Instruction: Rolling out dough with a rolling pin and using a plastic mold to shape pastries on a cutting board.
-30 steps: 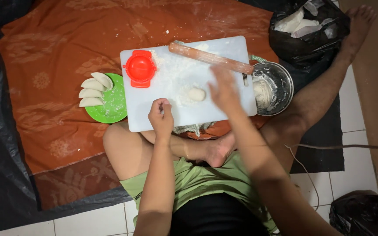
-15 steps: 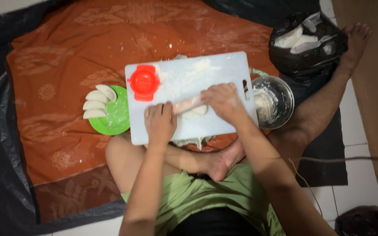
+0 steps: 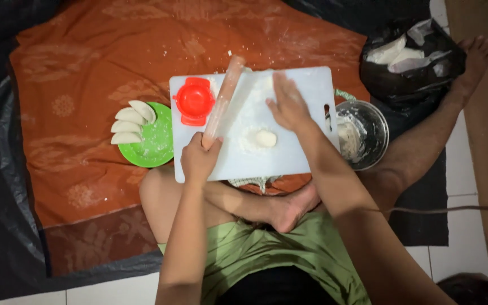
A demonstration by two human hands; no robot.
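Head view: left hand point(image 3: 200, 160) fingers clamped on rolling pin point(image 3: 223, 100); right hand point(image 3: 289, 106) fingers apart, flat, just above dough ball point(image 3: 265, 138).

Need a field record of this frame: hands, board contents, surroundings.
left hand: grips one end of the wooden rolling pin, which lies diagonally
right hand: open, flat, above the white plastic cutting board
board: small pale dough lump in flour; red round dumpling press
left of board: green round plate with folded dumplings
right of board: metal bowl
underneath: orange patterned cloth
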